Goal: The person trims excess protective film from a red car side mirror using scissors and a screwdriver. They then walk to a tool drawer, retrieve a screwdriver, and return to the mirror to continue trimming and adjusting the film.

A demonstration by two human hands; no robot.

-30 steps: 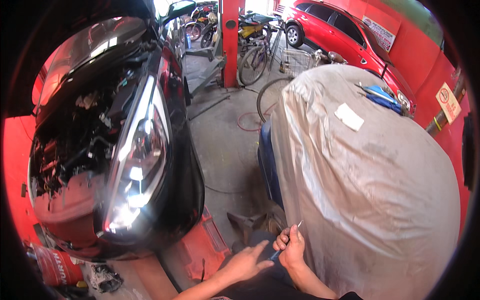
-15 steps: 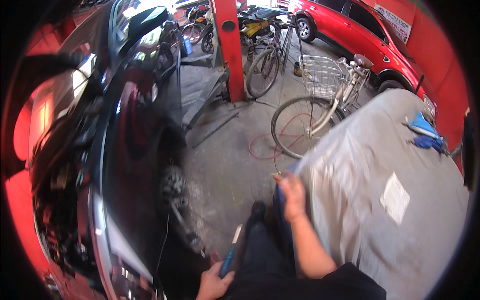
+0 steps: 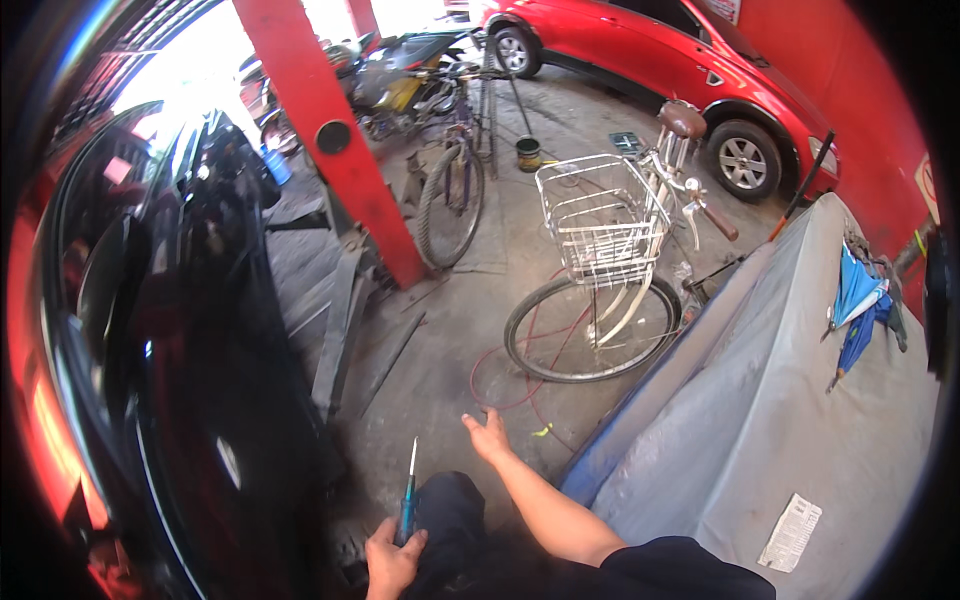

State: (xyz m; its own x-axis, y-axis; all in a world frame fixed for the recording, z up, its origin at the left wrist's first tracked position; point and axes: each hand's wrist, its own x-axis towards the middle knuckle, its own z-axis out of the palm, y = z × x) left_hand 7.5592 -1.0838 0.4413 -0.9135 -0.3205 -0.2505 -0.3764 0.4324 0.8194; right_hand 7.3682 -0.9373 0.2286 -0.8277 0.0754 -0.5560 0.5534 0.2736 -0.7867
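My left hand (image 3: pixel 392 560), low in the view, is closed around the teal handle of a screwdriver (image 3: pixel 408 508). Its bare metal shaft points up and away from me. Ahead and to the right, my right hand (image 3: pixel 488 437) is stretched out over the concrete floor with its fingers apart and nothing in them. Beyond it, a red hose (image 3: pixel 483 392) lies coiled on the floor. Closest on that side is a white bicycle (image 3: pixel 622 320) with a wire basket (image 3: pixel 600 222). A dark car (image 3: pixel 200 370) fills the left side, near my left hand.
A grey cover (image 3: pixel 740 440) drapes a large shape on the right, with a folded blue umbrella (image 3: pixel 858 310) and a paper sheet (image 3: pixel 790 533) on it. A red post (image 3: pixel 330 140) rises from metal lift arms (image 3: pixel 340 330). Farther off stand another bicycle (image 3: pixel 452 195) and a red car (image 3: pixel 640 60).
My view has shifted forward and turned, so the white bicycle and post appear nearer. My right hand has come away from beside the grey cover. The screwdriver stays in my left hand.
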